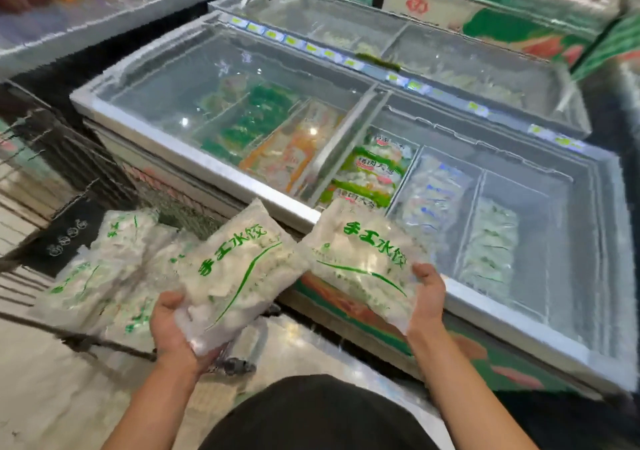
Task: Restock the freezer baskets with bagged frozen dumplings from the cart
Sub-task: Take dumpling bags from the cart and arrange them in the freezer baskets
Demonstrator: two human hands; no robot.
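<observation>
I hold two clear bags of frozen dumplings with green lettering. My left hand (171, 325) grips the near end of the left dumpling bag (239, 269), in front of the chest freezer (194, 158). My right hand (427, 297) grips the near corner of the right dumpling bag (363, 255), which hangs over the freezer's front rim. Several more dumpling bags (110, 269) lie piled in the cart (69, 227) at my left. On the right the freezer lid is slid aside, showing wire baskets (481, 186) with bagged goods.
A glass lid (214, 82) covers the freezer's left half, over green and orange packs. Green-labelled bags (370, 175) fill the basket next to the lid's edge. A second freezer (450, 54) stands behind, another one at far left. Tiled floor lies below me.
</observation>
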